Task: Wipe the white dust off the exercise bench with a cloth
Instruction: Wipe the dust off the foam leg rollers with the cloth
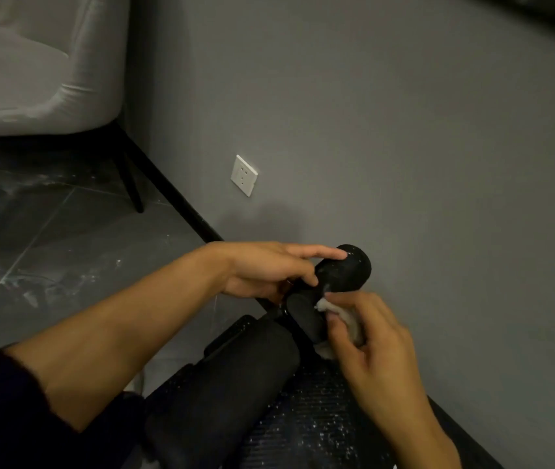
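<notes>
Now the left hand point(269, 270) holds the black round foam roller point(350, 269) at the far end of the dusty black exercise bench point(228, 384). The right hand point(374, 350) pinches the small white cloth point(345, 316), rubbing beside it. Next, I think, come the near white specks.

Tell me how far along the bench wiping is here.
Done: the large roller looks mostly speck-free. In hand: the left hand grips the end roller while the right hand presses the white cloth against the small roller. Left: white specks dot the end roller and the bench pad.
</notes>
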